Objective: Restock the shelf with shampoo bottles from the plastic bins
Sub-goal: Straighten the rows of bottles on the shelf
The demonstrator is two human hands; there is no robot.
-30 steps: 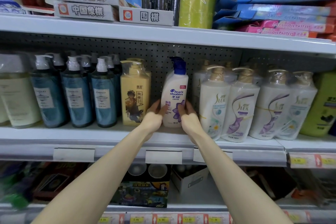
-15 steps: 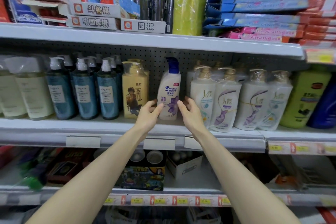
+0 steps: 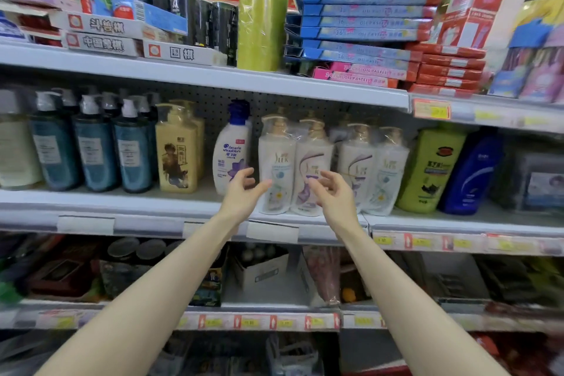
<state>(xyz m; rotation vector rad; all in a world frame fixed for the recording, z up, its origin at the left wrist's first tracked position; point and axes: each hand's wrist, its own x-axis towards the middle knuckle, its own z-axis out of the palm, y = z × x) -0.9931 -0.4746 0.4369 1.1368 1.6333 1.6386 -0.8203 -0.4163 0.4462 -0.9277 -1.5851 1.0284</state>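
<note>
A white shampoo bottle with a blue pump (image 3: 231, 148) stands upright on the middle shelf (image 3: 152, 201), between a yellow bottle (image 3: 176, 149) and white plastic-wrapped bottles (image 3: 276, 168). My left hand (image 3: 242, 192) hovers just in front of its right lower side with relaxed fingers, holding nothing. My right hand (image 3: 332, 195) is held in front of the wrapped white bottles, fingers loosely spread, also empty. No plastic bin is in view.
Dark teal pump bottles (image 3: 91, 146) fill the shelf's left part; a green bottle (image 3: 427, 168) and a blue bottle (image 3: 470, 174) stand to the right. Boxed games and pastel boxes (image 3: 366, 27) lie on the shelf above. Boxes and jars sit on the shelf below.
Both hands have let go of the white blue-pump bottle and drawn back and to the right. The bottle stays standing on the shelf. The view has shifted right.
</note>
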